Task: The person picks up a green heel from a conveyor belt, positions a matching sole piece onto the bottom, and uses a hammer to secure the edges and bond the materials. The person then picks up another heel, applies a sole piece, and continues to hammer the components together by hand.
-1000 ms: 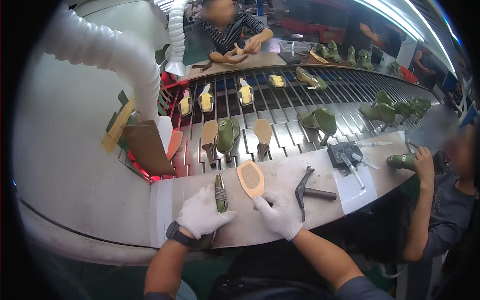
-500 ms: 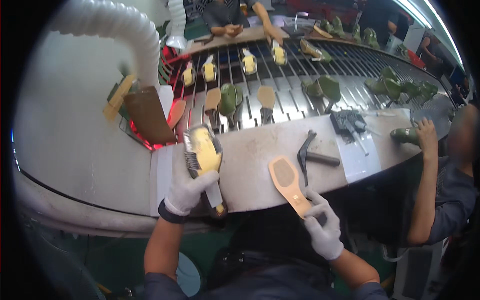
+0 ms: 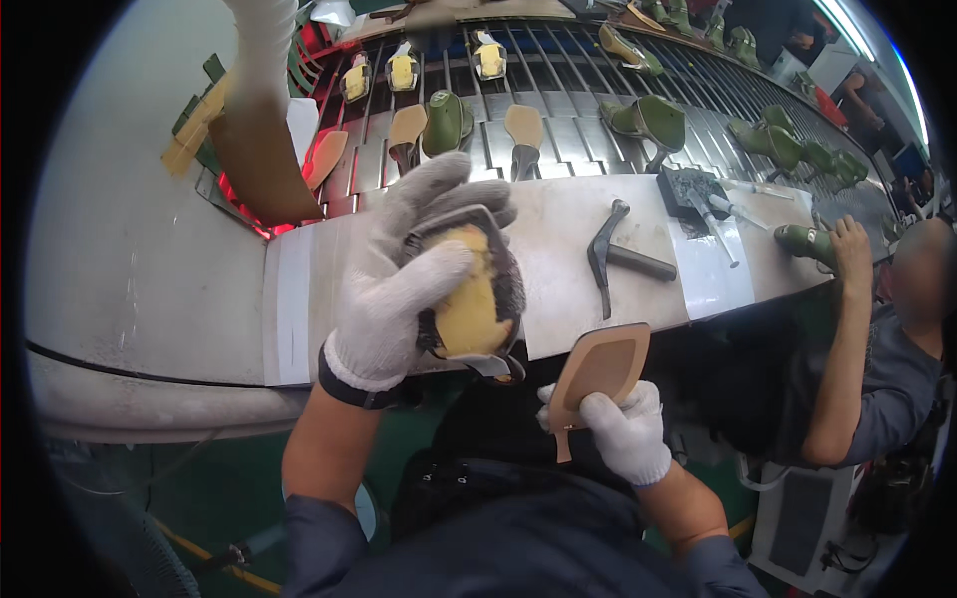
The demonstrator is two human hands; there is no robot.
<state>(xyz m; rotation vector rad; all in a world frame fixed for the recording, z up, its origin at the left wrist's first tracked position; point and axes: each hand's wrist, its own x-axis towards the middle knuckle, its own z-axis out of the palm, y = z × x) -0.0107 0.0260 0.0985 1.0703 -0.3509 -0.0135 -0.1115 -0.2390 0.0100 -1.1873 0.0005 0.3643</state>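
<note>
My gloved left hand (image 3: 377, 304) is closed around a lasted shoe (image 3: 469, 304), its underside turned up toward me. Yellow covers the middle of that underside, with a dark, rough margin around it. To the right and lower, my gloved right hand (image 3: 630, 431) grips a tan shoe sole (image 3: 605, 367) at its narrow end, thumb on the face toward me. The sole stands tilted just off the bench's front edge, apart from the shoe. Part of the shoe is hidden behind my left fingers.
A hammer (image 3: 638, 262) lies on the bench (image 3: 558, 214), left of a black block (image 3: 690, 191) with syringes. Behind, a roller conveyor (image 3: 558, 90) carries green shoes (image 3: 648, 122), soles (image 3: 523, 128) and yellow-bottomed shoes (image 3: 403, 68). At right, a co-worker's hand (image 3: 852, 246) holds a green shoe (image 3: 805, 242).
My left hand has lifted the shoe and turned it, with the fingers now over its far end. My right hand has drawn the sole nearer and tipped it up. The view has shifted.
</note>
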